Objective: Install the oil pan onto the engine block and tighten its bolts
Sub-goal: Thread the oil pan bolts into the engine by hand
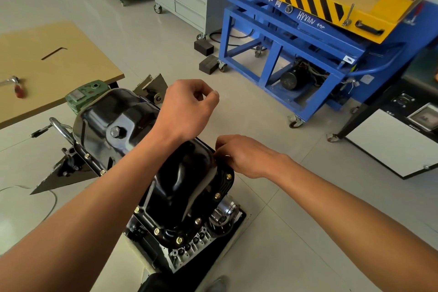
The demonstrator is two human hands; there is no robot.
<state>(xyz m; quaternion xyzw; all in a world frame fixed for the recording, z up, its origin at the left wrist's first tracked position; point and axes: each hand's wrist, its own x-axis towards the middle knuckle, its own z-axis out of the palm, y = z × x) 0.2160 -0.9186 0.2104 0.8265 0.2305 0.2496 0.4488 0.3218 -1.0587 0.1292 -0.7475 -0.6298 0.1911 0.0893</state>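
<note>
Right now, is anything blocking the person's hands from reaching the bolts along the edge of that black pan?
Nothing visible does. The right hand has its fingers at the flange of the oil pan, and the left hand is raised over the pan with only air between. The pan already sits on the engine block.

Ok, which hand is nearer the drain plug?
Left. The left hand is raised just right of the drain plug; the right hand is farther right, at the flange.

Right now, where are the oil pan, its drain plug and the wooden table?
oil pan (182,180), head view, on its glossy black sloped wall.
drain plug (116,131), head view, on the hex head.
wooden table (71,71), head view, on its bare top.
</note>
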